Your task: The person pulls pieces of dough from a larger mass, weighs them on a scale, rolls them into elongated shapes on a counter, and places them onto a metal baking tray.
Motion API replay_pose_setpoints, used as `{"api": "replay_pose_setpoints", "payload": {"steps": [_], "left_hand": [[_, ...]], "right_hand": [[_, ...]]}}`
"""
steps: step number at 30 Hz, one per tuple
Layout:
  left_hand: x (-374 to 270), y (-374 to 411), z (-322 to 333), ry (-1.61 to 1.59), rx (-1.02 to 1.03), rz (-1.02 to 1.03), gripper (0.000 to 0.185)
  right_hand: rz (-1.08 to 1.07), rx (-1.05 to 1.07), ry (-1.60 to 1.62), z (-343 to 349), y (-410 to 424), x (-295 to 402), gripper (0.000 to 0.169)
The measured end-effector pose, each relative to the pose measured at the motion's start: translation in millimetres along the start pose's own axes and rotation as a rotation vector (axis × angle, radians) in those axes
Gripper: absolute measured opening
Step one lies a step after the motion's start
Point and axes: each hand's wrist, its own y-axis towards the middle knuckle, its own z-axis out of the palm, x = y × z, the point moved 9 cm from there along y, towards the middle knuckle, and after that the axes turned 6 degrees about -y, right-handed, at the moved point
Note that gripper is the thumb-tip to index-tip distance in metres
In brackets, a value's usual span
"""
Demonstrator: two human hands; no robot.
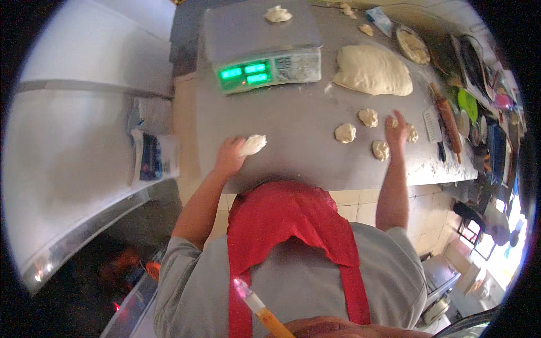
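Observation:
My left hand [230, 155] grips a pale piece of dough [254, 145] above the near left part of the metal table [291, 122]. On the right, my right hand [396, 131] has its fingers around a small dough lump [394, 123]; the hand partly hides it. Close by lie more dough lumps: one [368, 118] and another [345, 133] to its left, one [380, 151] nearer me, and one [412, 133] just right of the hand. A large dough slab [374, 71] rests farther back. One dough piece [278, 14] sits on the digital scale [264, 31], whose green displays are lit.
To the right are a wooden rolling pin [449, 124], a white perforated tool [431, 125] and a green round item [467, 104]. A plate [412, 45] stands behind them. Flour dusts the front right corner. A cigarette [262, 310] juts up close to the camera.

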Motion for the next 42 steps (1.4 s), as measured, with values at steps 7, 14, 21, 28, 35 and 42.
{"api": "replay_pose_setpoints", "payload": {"steps": [7,14,21,28,35,42], "left_hand": [[-66,15,-23,-0.136,-0.043,0.104,0.039],[-30,11,2,-0.080,-0.076,0.057,0.047],[-38,27,38,-0.060,0.092,0.005,0.051],[-43,51,35,0.004,0.239,-0.103,0.042],[-47,50,13,-0.158,0.034,0.051,0.058],[-24,16,8,-0.054,-0.030,-0.090,0.073]], "right_hand": [[-0.133,0.862,0.068,245,-175,234,0.042],[-0.308,0.861,-0.091,278,-176,246,0.035],[-0.331,0.759,-0.120,283,-176,269,0.026],[-0.434,1.001,0.137,255,-131,336,0.026],[-0.617,0.047,-0.131,196,87,416,0.022],[-0.771,-0.141,-0.180,180,57,420,0.018]]}}
